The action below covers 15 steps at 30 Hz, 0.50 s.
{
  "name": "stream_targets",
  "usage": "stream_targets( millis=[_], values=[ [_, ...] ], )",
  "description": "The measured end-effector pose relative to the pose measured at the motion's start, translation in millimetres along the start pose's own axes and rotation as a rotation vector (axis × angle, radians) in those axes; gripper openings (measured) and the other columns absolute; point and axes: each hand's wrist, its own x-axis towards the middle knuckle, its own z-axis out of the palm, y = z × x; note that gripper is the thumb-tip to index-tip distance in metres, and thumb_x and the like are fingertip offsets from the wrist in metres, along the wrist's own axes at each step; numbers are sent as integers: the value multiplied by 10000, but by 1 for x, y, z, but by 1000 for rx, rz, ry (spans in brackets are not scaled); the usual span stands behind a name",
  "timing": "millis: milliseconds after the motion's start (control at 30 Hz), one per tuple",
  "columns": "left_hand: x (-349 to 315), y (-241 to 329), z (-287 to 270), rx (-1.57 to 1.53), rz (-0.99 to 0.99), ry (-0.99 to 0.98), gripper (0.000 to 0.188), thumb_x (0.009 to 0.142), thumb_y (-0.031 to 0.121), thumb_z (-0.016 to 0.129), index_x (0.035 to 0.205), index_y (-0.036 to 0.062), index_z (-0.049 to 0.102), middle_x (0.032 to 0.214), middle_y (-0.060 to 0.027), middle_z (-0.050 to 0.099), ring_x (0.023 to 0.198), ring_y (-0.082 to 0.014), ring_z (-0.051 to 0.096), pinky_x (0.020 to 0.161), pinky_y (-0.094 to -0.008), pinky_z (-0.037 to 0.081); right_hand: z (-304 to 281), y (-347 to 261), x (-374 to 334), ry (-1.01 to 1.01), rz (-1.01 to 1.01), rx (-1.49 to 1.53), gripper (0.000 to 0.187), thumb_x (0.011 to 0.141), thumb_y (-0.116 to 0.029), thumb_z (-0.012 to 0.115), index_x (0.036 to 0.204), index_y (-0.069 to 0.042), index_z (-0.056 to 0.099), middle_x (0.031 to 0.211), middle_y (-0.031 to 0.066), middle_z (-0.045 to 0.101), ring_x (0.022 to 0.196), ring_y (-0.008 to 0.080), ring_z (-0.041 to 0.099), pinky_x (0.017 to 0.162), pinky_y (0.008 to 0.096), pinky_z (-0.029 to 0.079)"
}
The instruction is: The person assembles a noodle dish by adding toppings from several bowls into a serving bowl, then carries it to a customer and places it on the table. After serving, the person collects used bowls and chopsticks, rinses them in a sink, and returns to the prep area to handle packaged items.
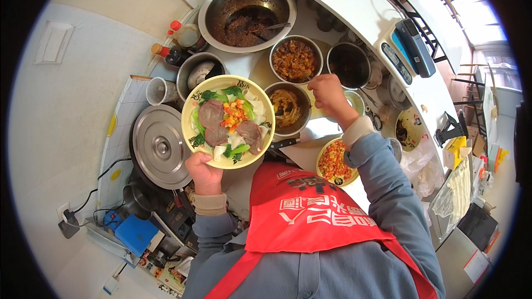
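My left hand (pixel 204 175) holds up a pale yellow bowl (pixel 189 133) by its near rim. It is filled with flat white noodles, leafy greens, slices of meat and diced orange and red vegetables. My right hand (pixel 329 93) is closed around a utensil handle, its fingers reaching toward a steel bowl of brown chopped topping (pixel 294 60). Just left of that hand stands a steel bowl of pale shredded food (pixel 287 108). A dark steel bowl (pixel 348 64) sits to the right of the hand.
A large steel basin of dark sauce with a ladle (pixel 246 14) stands at the back. A round steel lid (pixel 161 147) covers a pot at left. A yellow bowl of diced red and green bits (pixel 334 161) is near my right elbow. Bottles (pixel 180 36) stand at the back left.
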Motion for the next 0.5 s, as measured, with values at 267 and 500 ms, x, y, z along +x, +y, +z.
stream_targets(
  millis=[267, 500],
  values=[
    [2, -5, 6, -22, -2, -29, 853, 609, 44, 485, 1455, -14, 395, 1417, -176, 515, 1325, -376, 484, 1157, -526, 360, -15, 17, -13, -54, 203, 530, 120, 971, -73, 504, 893, 8, 547, 533, -70, 270, 438, 69, 221, 441, 260, 205],
    [11, -8, 16, -63, -14, 41, 755, 629, 14, 484, 1383, -38, 462, 1316, -164, 578, 1243, -353, 548, 1112, -493, 419, -17, 14, -24, 5, 98, 418, 130, 952, -74, 531, 864, 11, 576, 527, -55, 294, 428, 79, 235, 429, 265, 210]
  ],
)
